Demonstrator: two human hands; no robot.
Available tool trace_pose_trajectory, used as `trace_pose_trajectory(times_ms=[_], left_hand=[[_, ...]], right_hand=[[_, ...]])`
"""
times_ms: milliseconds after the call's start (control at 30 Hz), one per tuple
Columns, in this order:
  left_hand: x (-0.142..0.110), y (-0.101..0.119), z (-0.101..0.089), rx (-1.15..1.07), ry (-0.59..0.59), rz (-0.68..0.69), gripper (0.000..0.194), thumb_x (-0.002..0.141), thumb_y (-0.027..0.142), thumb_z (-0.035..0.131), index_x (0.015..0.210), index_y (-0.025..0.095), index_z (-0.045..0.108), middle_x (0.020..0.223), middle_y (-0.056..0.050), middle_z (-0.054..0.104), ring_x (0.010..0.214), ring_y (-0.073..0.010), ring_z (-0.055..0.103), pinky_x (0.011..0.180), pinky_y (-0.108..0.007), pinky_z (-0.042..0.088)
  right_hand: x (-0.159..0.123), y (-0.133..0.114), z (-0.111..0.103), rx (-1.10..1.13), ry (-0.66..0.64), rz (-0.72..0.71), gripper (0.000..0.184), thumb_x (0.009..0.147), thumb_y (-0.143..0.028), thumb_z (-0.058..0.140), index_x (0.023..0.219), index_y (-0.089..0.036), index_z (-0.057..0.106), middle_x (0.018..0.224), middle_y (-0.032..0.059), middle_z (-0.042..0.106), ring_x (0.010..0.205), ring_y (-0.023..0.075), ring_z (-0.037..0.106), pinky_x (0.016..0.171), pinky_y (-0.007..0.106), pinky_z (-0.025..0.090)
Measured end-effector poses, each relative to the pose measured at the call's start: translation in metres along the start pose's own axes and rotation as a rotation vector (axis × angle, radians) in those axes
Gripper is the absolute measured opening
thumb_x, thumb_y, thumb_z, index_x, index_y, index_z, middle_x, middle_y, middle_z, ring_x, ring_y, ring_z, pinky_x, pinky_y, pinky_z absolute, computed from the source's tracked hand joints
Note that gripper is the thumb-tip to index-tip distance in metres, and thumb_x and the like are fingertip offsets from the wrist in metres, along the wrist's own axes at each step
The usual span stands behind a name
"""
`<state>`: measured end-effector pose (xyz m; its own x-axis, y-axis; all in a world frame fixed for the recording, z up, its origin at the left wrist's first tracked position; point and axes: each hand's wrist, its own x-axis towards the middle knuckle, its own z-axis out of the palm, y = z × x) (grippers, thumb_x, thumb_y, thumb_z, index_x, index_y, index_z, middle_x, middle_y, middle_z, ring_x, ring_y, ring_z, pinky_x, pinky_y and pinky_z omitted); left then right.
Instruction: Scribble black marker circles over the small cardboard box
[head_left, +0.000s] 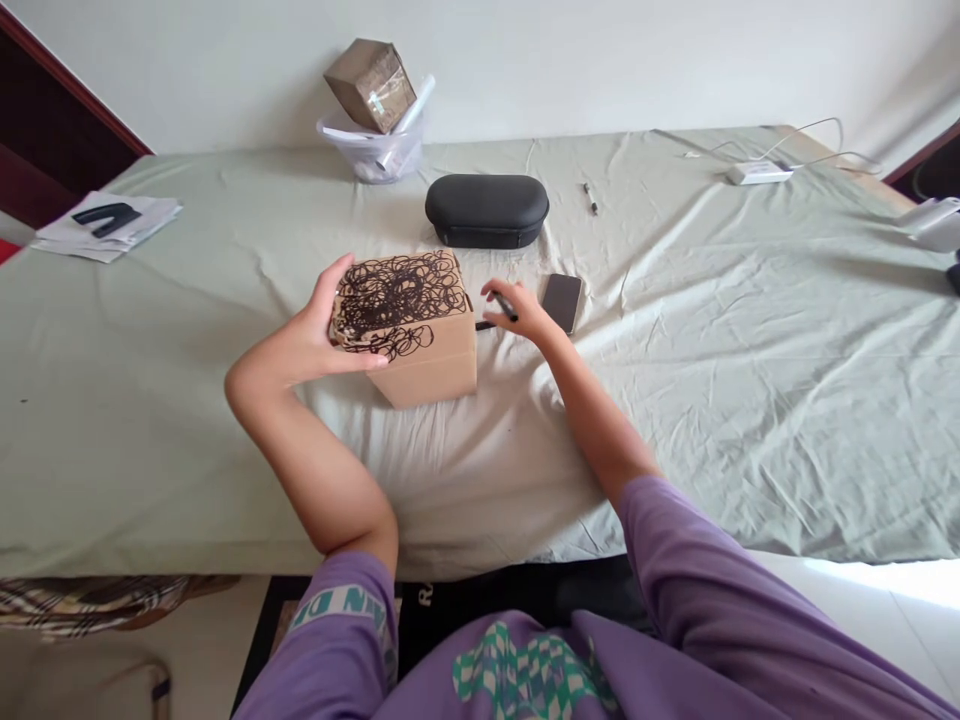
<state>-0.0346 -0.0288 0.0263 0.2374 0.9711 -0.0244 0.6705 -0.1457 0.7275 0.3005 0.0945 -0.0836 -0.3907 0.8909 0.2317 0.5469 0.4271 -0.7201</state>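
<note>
A brown cardboard box [435,365] stands on the cloth in front of me, its top covered in dense black looping scribbles. My left hand [322,325] grips the box's left end, with the thumb along the near edge and fingers on the far side. Just off the right side of the box, my right hand [521,312] holds a black marker [504,305]. A short dark piece [484,325] shows between that hand and the box; I cannot tell whether it is part of the marker. A phone [562,302] lies just beyond the right wrist.
Behind the box sits a black hard case [487,210], with a small pen [591,198] to its right. Farther back are a plastic tub [375,155] with a box [371,85] on it, and a power strip [759,173]. Papers [105,225] lie far left.
</note>
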Motion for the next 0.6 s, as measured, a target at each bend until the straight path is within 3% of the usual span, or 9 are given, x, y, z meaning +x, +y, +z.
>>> trace_pose_trajectory(times_ms=[67, 167, 267, 400, 500, 533, 600], left_hand=[[-0.001, -0.001, -0.002, 0.005, -0.005, -0.029, 0.147, 0.072, 0.047, 0.099, 0.182, 0.029, 0.003, 0.181, -0.019, 0.037, 0.164, -0.0428, 0.045, 0.139, -0.065, 0.031], [0.004, 0.003, 0.004, -0.024, 0.012, -0.013, 0.144, 0.071, 0.049, 0.099, 0.181, 0.026, 0.009, 0.184, -0.018, 0.031, 0.168, -0.0426, 0.039, 0.14, -0.061, 0.029], [0.015, 0.005, 0.013, -0.051, 0.013, 0.022, 0.145, 0.068, 0.051, 0.1, 0.18, 0.024, 0.011, 0.186, -0.016, 0.025, 0.171, -0.0424, 0.033, 0.142, -0.059, 0.027], [0.028, 0.001, 0.018, -0.036, -0.025, 0.048, 0.16, 0.064, 0.065, 0.103, 0.181, 0.027, -0.001, 0.188, -0.018, 0.016, 0.172, -0.0442, 0.027, 0.143, -0.065, 0.023], [0.029, 0.007, 0.018, 0.064, 0.136, 0.194, 0.158, 0.065, 0.081, 0.098, 0.18, 0.025, 0.006, 0.187, -0.018, 0.011, 0.175, -0.0474, 0.012, 0.144, -0.07, 0.012], [0.027, 0.014, 0.02, 0.086, 0.23, 0.297, 0.146, 0.07, 0.083, 0.094, 0.179, 0.024, 0.018, 0.185, -0.017, 0.017, 0.174, -0.0464, 0.014, 0.144, -0.068, 0.012], [0.023, 0.033, 0.028, 0.075, 0.414, 0.529, 0.11, 0.083, 0.082, 0.085, 0.168, 0.024, 0.045, 0.171, -0.014, 0.044, 0.166, -0.0408, 0.036, 0.144, -0.061, 0.024]], right_hand=[[-0.003, 0.012, 0.014, -0.128, -0.15, 0.003, 0.034, 0.077, -0.014, 0.07, 0.11, -0.021, 0.071, 0.114, 0.0111, 0.079, 0.106, 0.0316, 0.062, 0.094, 0.041, 0.045], [-0.003, 0.019, 0.026, -0.132, -0.119, -0.014, 0.03, 0.076, -0.009, 0.062, 0.103, -0.02, 0.068, 0.11, 0.0122, 0.076, 0.106, 0.0317, 0.062, 0.095, 0.042, 0.045], [0.006, 0.016, 0.02, -0.04, 0.016, -0.049, 0.026, 0.083, -0.012, 0.055, 0.106, -0.022, 0.06, 0.106, 0.0085, 0.073, 0.099, 0.0257, 0.064, 0.097, 0.039, 0.05], [0.011, -0.009, -0.014, 0.164, 0.358, -0.127, 0.024, 0.091, -0.023, 0.054, 0.114, -0.027, 0.047, 0.114, 0.008, 0.067, 0.092, 0.0222, 0.065, 0.087, 0.038, 0.055], [-0.005, -0.05, -0.038, 0.311, 0.492, -0.242, 0.026, 0.096, -0.038, 0.063, 0.117, -0.033, 0.047, 0.118, 0.0041, 0.066, 0.088, 0.0212, 0.065, 0.079, 0.037, 0.055], [-0.014, -0.066, -0.043, 0.405, 0.5, -0.315, 0.03, 0.096, -0.04, 0.07, 0.116, -0.034, 0.049, 0.118, 0.0034, 0.067, 0.088, 0.0215, 0.066, 0.079, 0.038, 0.055], [-0.032, -0.096, -0.044, 0.528, 0.48, -0.459, 0.029, 0.097, -0.041, 0.075, 0.117, -0.036, 0.054, 0.119, 0.0024, 0.069, 0.089, 0.0215, 0.067, 0.08, 0.039, 0.055]])
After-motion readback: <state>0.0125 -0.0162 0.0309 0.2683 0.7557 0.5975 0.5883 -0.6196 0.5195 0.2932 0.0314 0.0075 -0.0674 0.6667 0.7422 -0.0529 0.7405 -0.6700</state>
